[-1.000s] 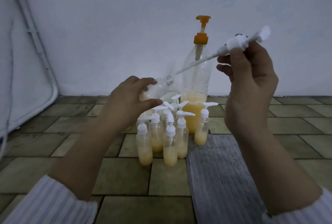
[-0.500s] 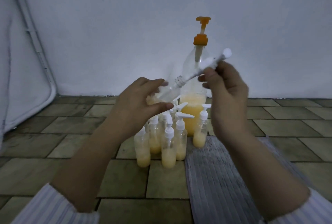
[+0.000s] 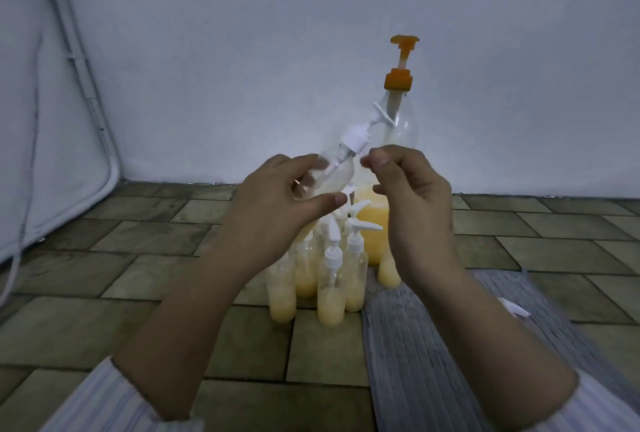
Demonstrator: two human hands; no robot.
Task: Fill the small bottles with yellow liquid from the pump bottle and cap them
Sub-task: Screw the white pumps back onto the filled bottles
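My left hand (image 3: 273,210) grips a small clear bottle (image 3: 337,177), tilted up to the right, with a little pale liquid in it. A white pump cap (image 3: 356,140) sits in its neck, dip tube inside the bottle. My right hand (image 3: 415,203) pinches at the cap's collar with thumb and forefinger. Behind stands the large pump bottle (image 3: 401,126) with an orange pump, roughly a third full of yellow liquid. Below my hands, several capped small bottles (image 3: 330,293) holding yellow liquid stand in a cluster on the floor.
A grey ribbed mat (image 3: 433,345) lies on the tiled floor (image 3: 138,310) at the right, with a small white piece (image 3: 516,307) on it. A white wall runs behind. A white padded frame (image 3: 52,154) leans at the left.
My right hand brought the pump cap down from the upper right and slid its tube into the bottle. The cap now sits at the neck. The left hand raised the bottle slightly.
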